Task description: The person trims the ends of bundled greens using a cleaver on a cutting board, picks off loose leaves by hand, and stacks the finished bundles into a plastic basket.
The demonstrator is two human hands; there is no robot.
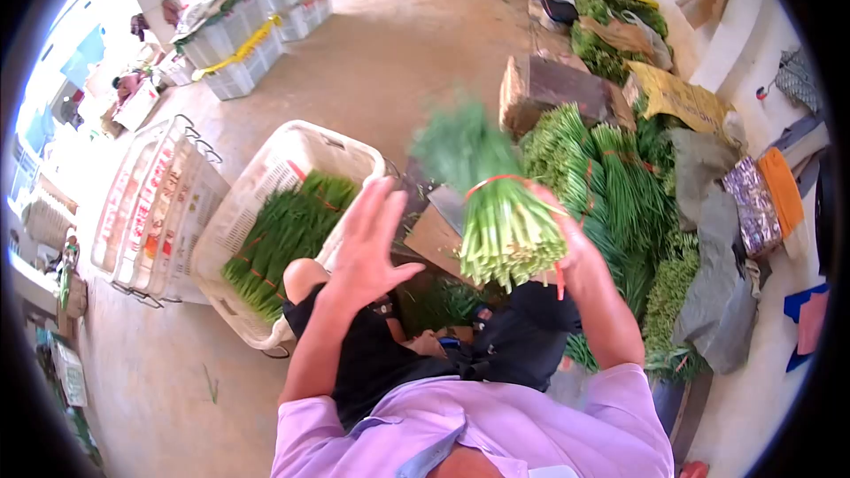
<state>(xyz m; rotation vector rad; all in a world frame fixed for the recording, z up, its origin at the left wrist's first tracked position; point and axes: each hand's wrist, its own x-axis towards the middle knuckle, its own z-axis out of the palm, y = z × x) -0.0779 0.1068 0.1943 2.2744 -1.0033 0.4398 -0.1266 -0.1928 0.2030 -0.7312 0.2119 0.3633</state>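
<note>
Within the right hand (567, 235): a thick bunch of green stalks (509, 226), pale cut ends facing the body, dark leafy tops pointing away and blurred.
Band on the bunch: a thin orange-red tie (498, 180) circles it; a loose red end (560, 283) hangs beside the hand.
Right hand's grip: closed around the bunch from its right side, the bunch held up off everything; most fingers are hidden behind the stalks.
Left hand (370, 239): open and holding nothing, fingers spread and thumb out, left of the bunch and apart from it.
Below and between the hands: a flat piece of brown cardboard (436, 243), with loose greens (443, 299) nearer the body, and knees in black shorts (522, 323) on either side.
Left of the left hand: a cream plastic basket with slotted walls (228, 212), bundles of green stalks with red ties (288, 235) lying in it.
Farther left: nested white crates with red lettering and wire handles (146, 204).
Right of the right hand: a large heap of tied green bundles (629, 190), some stalk ends outward, and a crumpled grey sheet (722, 274) along its outer side.
Beyond the right hand: a brown box-like block (567, 88) at the heap's far end.
Far beyond the left hand: grey plastic crates with a yellow strip (235, 57) on the floor (390, 44).
</note>
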